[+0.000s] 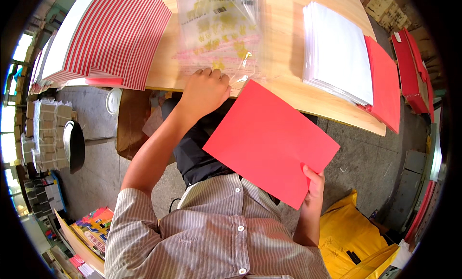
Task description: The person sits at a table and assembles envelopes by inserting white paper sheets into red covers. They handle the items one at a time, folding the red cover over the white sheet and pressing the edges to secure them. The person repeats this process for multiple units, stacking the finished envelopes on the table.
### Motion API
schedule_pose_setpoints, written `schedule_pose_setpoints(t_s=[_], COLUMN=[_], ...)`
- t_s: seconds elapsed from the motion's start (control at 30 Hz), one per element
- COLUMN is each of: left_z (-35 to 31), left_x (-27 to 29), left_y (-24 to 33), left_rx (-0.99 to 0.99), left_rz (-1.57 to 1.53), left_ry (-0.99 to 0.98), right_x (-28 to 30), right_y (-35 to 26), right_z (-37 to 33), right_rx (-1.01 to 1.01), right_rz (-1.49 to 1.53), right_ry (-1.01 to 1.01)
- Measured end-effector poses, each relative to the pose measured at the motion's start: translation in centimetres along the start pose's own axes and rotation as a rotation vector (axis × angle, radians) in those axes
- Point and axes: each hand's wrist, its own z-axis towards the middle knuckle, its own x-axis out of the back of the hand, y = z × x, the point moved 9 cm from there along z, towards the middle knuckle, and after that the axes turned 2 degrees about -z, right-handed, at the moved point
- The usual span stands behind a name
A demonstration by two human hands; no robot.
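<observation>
At counter point(288, 62) edge: left hand point(204, 89) gripping clear plastic sleeve point(219, 33), flat on wood; right hand point(314, 180) pinching red card point(269, 142), held off counter, not yet inserted. Beyond: white sleeve stack point(337, 50), striped sheets point(115, 38).

We wear a short-sleeved shirt point(216, 235) in thin grey and white vertical stripes, with a collar and small pale buttons point(240, 228) running down the front; 3 buttons show. The sleeve ends above the elbow. Below the shirt we wear dark trousers point(195, 154). Both forearms and hands are bare, without gloves.
</observation>
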Motion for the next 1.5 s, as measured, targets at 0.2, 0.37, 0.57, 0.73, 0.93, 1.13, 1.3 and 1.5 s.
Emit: schedule_pose_setpoints(t_s=[0.2, 0.37, 0.57, 0.73, 0.93, 1.13, 1.3, 1.5], left_z=[0.5, 0.3, 0.6, 0.6, 0.7, 0.8, 0.9, 0.0], left_x=[-0.4, -0.2, 0.2, 0.4, -0.6, -0.7, -0.3, -0.1], left_y=[-0.3, -1.4, -1.1, -0.2, 0.3, 0.0, -0.7, -1.2], left_rx=[0.019, 0.086, 0.098, 0.057, 0.024, 0.008, 0.024, 0.036], left_rz=[0.043, -0.125, -0.125, -0.049, 0.041, 0.015, -0.028, -0.083], left_ry=[-0.099, -0.05, -0.045, -0.02, -0.089, -0.09, -0.084, -0.1], right_x=[-0.7, -0.8, -0.9, 0.1, -0.2, -0.5, -0.3, -0.7], right_y=[-0.3, -0.1, -0.4, -0.7, -0.8, -0.9, -0.9, -1.2], right_z=[0.0, 0.5, 0.8, 0.5, 0.2, 0.1, 0.4, 0.6], right_rx=[-0.001, -0.036, -0.054, -0.062, -0.064, -0.046, -0.043, -0.023], right_rz=[-0.025, -0.031, -0.026, -0.025, -0.021, -0.021, -0.025, 0.013], right_ry=[0.023, -0.019, -0.029, 0.003, -0.017, -0.027, -0.003, 0.027])
